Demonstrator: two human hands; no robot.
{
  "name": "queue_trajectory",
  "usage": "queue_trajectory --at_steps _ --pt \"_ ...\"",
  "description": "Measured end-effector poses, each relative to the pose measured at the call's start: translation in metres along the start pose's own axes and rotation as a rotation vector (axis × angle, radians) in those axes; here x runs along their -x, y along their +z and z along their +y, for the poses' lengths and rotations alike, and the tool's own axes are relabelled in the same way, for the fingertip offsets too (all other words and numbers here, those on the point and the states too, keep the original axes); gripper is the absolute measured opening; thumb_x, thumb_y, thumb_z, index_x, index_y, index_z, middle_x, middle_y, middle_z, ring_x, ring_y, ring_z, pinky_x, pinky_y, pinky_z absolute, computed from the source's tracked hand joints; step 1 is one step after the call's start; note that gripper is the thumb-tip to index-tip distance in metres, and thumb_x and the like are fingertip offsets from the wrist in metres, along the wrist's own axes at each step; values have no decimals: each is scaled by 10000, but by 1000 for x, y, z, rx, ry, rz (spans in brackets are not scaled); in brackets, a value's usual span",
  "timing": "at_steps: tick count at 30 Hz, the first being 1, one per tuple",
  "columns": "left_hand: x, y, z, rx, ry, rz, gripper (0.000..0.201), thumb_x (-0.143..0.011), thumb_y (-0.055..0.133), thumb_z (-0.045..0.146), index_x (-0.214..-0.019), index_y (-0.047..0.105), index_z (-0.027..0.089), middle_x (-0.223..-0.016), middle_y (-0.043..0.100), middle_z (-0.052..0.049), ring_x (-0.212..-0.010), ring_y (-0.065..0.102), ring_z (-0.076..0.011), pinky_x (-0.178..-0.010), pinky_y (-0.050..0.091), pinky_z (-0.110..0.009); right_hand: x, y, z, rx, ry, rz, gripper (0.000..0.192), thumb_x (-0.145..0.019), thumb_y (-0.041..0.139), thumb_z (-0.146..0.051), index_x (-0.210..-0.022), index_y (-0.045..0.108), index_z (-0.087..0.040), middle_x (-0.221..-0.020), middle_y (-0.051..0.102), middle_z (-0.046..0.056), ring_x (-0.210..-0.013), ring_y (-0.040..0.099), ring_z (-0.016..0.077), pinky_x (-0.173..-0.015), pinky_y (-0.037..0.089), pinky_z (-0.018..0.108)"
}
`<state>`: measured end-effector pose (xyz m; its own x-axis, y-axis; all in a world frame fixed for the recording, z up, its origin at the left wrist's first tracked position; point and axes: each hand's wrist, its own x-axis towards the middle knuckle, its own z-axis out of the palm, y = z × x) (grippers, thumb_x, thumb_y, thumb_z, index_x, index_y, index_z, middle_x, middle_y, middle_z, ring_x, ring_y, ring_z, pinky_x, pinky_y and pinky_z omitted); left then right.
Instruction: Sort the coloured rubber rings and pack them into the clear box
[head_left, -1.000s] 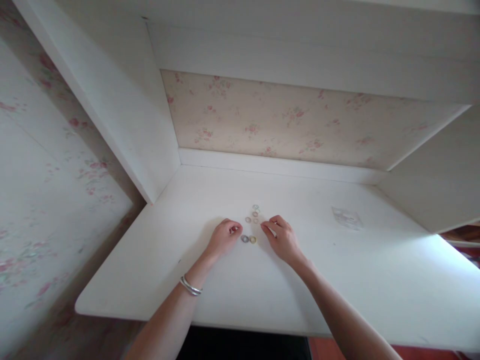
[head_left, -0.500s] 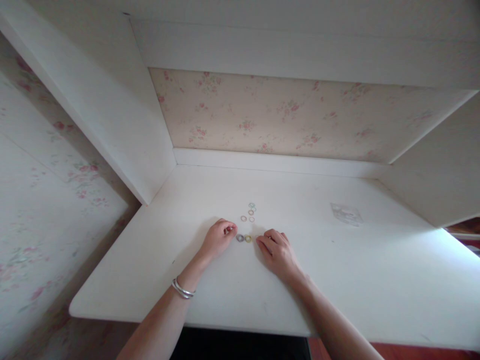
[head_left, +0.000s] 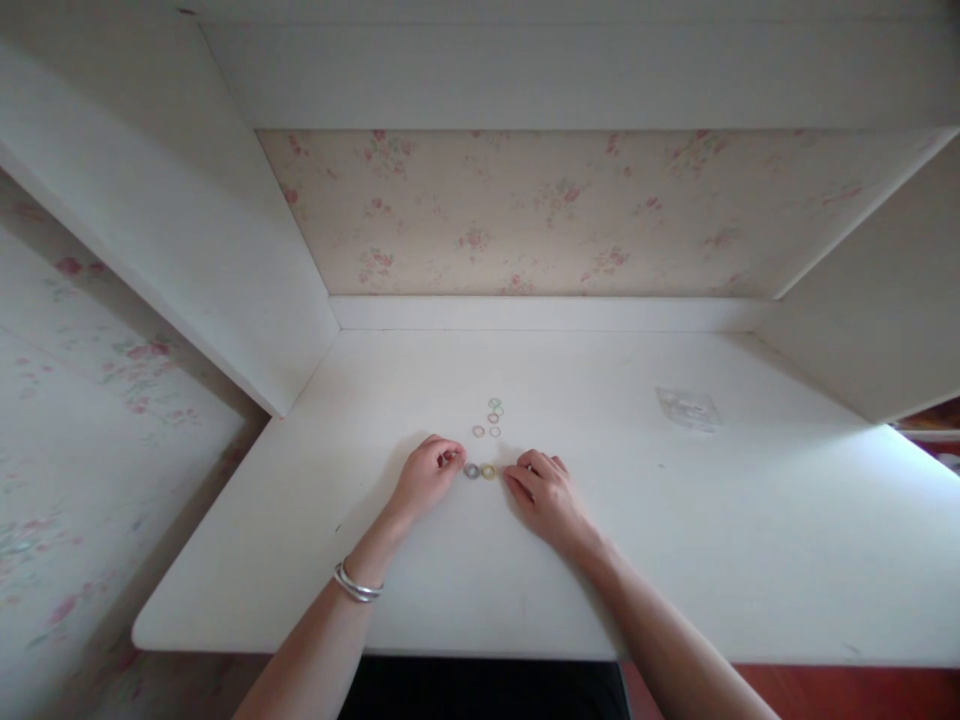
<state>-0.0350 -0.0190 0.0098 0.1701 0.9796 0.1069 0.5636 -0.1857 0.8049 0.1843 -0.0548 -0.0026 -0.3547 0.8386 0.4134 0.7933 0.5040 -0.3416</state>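
A grey ring (head_left: pixel 471 476) and a yellow ring (head_left: pixel 488 477) lie side by side on the white desk, between my two hands. On the left, my left hand (head_left: pixel 429 478) rests with its fingers curled and thumb pinched, just beside the grey ring. My right hand (head_left: pixel 547 492) is bent over the desk, its fingertips pinched together close to the yellow ring. Anything inside either pinch is too small to make out. Farther back lie a pinkish ring (head_left: pixel 478 436), a pale ring (head_left: pixel 495 436), a reddish-brown ring (head_left: pixel 493 422) and overlapping greenish rings (head_left: pixel 494 402).
A clear plastic bag (head_left: pixel 688 409) lies on the right of the white desk (head_left: pixel 300 580). White side panels (head_left: pixel 172 230) and an upper shelf board (head_left: pixel 525 75) enclose the desk, with floral wallpaper (head_left: pixel 517 215) at the back.
The view has turned slightly, so everything sits a little differently in the picture. Both hands keep nearly the same places beside the grey and yellow rings.
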Motion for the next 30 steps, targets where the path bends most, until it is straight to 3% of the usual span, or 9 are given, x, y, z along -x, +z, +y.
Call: queue_trajectory --at_steps 6,15,18,23,30 --pt "0 -2 2 -4 -12 -8 232 -835 517 350 -875 682 192 -879 645 -33 -774 588 -154 -735 465 -269 0 -2 0 2 19 27 222 -925 468 -244 -911 688 -219 -861 596 48 -777 544 137 -754 362 285" --pt "-1 1 1 -50 -10 6 207 -832 520 304 -859 690 189 -854 651 -28 -759 592 -148 -729 465 -261 2 3 11 -127 216 258 217 -902 497 -301 -866 696 -224 -838 606 43 -755 571 145 -726 400 296" --pt "-8 4 7 -87 -22 8 205 -828 529 301 -871 690 182 -846 659 -26 -737 602 -145 -723 469 -259 2 3 12 -151 230 257 213 -900 499 -297 -867 697 -226 -834 604 41 -752 571 145 -738 411 297" --pt "-26 13 20 -274 73 -8 195 -857 505 261 -898 687 204 -945 644 -38 -837 619 -144 -801 461 -249 1 1 12 -156 246 263 216 -904 496 -305 -871 697 -231 -832 601 38 -761 581 149 -747 415 299" --pt "-37 25 18 -491 101 -20 198 -877 517 293 -995 666 236 -1022 605 -33 -871 616 -144 -805 447 -245 2 0 15 -204 256 257 204 -899 503 -300 -877 694 -233 -828 594 38 -757 573 149 -730 435 287"
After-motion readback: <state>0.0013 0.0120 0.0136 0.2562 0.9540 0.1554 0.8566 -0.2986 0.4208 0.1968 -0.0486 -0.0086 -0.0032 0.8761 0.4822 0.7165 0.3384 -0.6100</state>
